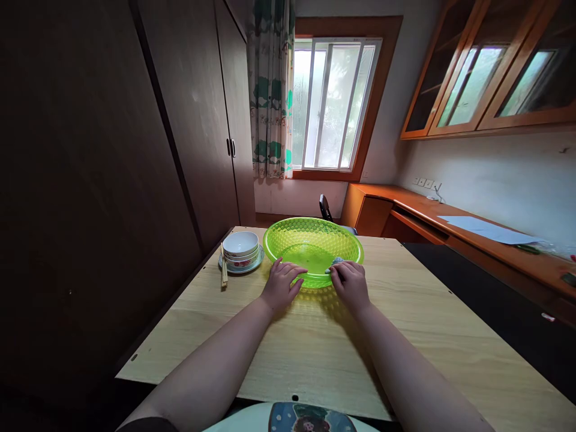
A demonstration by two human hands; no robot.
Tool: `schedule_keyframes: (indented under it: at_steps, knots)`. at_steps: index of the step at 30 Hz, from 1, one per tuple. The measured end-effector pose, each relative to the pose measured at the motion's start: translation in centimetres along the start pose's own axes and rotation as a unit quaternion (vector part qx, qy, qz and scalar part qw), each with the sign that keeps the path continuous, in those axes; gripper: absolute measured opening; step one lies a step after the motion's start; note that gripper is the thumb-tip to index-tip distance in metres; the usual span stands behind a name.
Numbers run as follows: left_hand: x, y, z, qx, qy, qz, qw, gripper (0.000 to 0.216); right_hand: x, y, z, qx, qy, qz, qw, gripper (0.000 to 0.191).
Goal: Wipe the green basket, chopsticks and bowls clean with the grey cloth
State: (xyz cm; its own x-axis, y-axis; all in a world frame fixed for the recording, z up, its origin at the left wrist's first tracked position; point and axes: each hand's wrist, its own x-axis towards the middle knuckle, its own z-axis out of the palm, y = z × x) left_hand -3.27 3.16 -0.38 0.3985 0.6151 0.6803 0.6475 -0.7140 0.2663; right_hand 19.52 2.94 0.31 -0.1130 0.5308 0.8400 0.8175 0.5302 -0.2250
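Left hand (281, 283), fingers loosely spread, touches near rim of green basin (310, 229); right hand (351, 283) pinches greyish wad (337, 261) at basin's near-right rim. Wad partly hidden by fingers, material unclear.

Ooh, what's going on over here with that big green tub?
Someone is busy at the green tub on the wooden table. Their left hand is at its near rim, fingers spread. Their right hand, a bit further along the rim, pinches a small greyish cloth-like thing. Off to the left, stacked bowls sit on a plate, with chopsticks at the plate's left side.
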Motion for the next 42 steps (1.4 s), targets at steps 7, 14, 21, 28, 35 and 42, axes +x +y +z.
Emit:
schedule_keyframes:
  at_steps: [7, 14, 21, 28, 35, 42]
  knots:
    - [-0.07, -0.03, 0.14, -0.015, -0.001, -0.001, 1.0, 0.024, 0.06, 0.59, -0.23, 0.008, 0.007, 0.016, 1.0, 0.02]
    - [-0.01, 0.03, 0.07, -0.014, 0.003, 0.0, 1.0, 0.024, -0.04, 0.13, -0.14, 0.009, -0.003, -0.005, 1.0, 0.02]
    - [-0.04, -0.1, 0.14, -0.004, 0.001, 0.003, 1.0, 0.024, 0.0, 0.41, -0.12, 0.003, 0.001, 0.004, 1.0, 0.019]
    - [-0.02, -0.04, 0.08, -0.004, 0.003, 0.003, 1.0, 0.024, -0.07, 0.42, 0.01, 0.001, 0.001, 0.007, 1.0, 0.019]
    - [-0.03, -0.07, 0.07, -0.003, 0.0, 0.002, 1.0, 0.025, -0.02, 0.21, -0.04, 0.003, 0.002, 0.009, 1.0, 0.02]
    - [-0.01, -0.08, 0.06, -0.009, 0.001, 0.001, 1.0, 0.024, 0.02, 0.05, -0.03, 0.0, 0.003, 0.004, 1.0, 0.02]
